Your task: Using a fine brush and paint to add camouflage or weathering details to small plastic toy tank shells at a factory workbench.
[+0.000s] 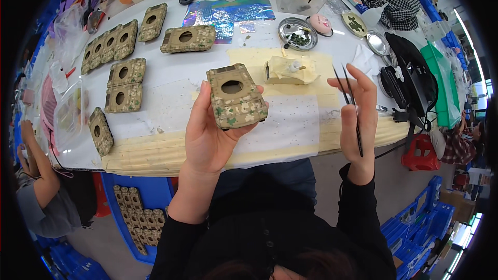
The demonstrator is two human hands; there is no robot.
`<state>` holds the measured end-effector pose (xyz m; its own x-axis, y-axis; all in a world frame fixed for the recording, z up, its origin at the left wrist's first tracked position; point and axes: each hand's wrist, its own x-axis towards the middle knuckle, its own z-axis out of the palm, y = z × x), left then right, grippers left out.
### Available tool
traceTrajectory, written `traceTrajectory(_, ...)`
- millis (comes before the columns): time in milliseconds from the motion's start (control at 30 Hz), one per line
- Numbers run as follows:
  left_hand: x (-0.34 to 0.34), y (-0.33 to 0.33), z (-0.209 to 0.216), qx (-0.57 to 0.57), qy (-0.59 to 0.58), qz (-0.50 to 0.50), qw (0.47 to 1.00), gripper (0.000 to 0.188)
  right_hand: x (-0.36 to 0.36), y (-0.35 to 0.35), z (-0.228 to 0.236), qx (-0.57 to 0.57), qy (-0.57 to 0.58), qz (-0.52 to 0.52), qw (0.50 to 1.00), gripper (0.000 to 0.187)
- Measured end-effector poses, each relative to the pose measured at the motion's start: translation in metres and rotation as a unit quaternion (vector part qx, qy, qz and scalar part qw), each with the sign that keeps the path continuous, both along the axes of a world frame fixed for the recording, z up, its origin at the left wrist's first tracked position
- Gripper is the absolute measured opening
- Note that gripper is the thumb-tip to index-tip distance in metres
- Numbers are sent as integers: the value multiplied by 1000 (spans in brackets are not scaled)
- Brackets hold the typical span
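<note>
Through the head camera I see the left hand (205,142) gripping a camouflaged toy tank body (232,111), thumb along its left side, holding it tilted above the near part of the white surface (179,65) with its round hole facing me. Off to the right of that tank body, the right hand (367,116) is loosely curled around black tweezers (358,129); the slim points stick up past the fingers, apart, and I make out nothing between them. Just beyond the tank body and to its right I have a block wrapped in cream tape (282,75), a pale tip standing on top. Farther behind it sit a round tin (284,27) with dark green bits inside and, more to the left, a shiny blue sheet (228,10). To the left of the tank body I count a row of four matching bodies (116,46), a pair set end to side (124,80) nearer me, and a lone body (105,140) close to the near edge. Below and left of the tank body, lower than the surface, I spot a blue tray (155,186) carrying many more small bodies (148,220).
</note>
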<state>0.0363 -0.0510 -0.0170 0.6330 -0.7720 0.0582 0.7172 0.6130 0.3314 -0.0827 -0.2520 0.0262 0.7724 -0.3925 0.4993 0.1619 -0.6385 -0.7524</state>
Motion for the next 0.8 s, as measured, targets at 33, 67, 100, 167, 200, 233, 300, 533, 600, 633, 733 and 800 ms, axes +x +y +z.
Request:
traceTrajectory(33, 0, 0, 1, 1, 3, 1, 1000, 53, -9, -2, 0, -9, 25, 12, 1000, 33)
traceTrajectory(67, 0, 0, 1, 3, 6, 2, 1000, 53, -18, -2, -4, 29, 46, 16, 998, 32)
traceTrajectory(100, -1, 0, 2, -2, 10, 1, 1000, 54, -26, -2, -11, 66, 67, 20, 995, 32)
traceTrajectory(167, 0, 1, 1, -6, 11, 1, 1000, 54, -35, -2, -17, 151, 91, 52, 983, 28)
traceTrajectory(200, 0, 1, 2, -7, 12, 2, 1000, 55, -38, -7, -20, 136, 95, 78, 983, 26)
traceTrajectory(233, 0, 1, 2, -9, 16, 3, 1000, 55, -41, -16, -25, 121, 100, 104, 982, 25)
traceTrajectory(300, 0, 0, 2, -8, 16, 1, 1000, 55, -42, -20, -28, 146, 111, 126, 975, 21)
traceTrajectory(533, 0, 0, 2, -11, 29, 0, 1000, 54, -37, -10, -33, 283, 111, 64, 950, 13)
traceTrajectory(600, 0, 0, 2, -8, 28, 2, 1000, 54, -36, -9, -34, 268, 120, 57, 954, 12)
traceTrajectory(633, 0, 0, 2, -7, 27, 3, 1000, 54, -36, -9, -34, 264, 123, 58, 955, 12)
traceTrajectory(733, 0, 0, 2, -8, 28, 1, 1000, 54, -36, -9, -34, 253, 129, 58, 957, 11)
traceTrajectory(800, 0, 0, 3, -5, 29, 3, 1000, 54, -36, -9, -35, 252, 131, 56, 957, 11)
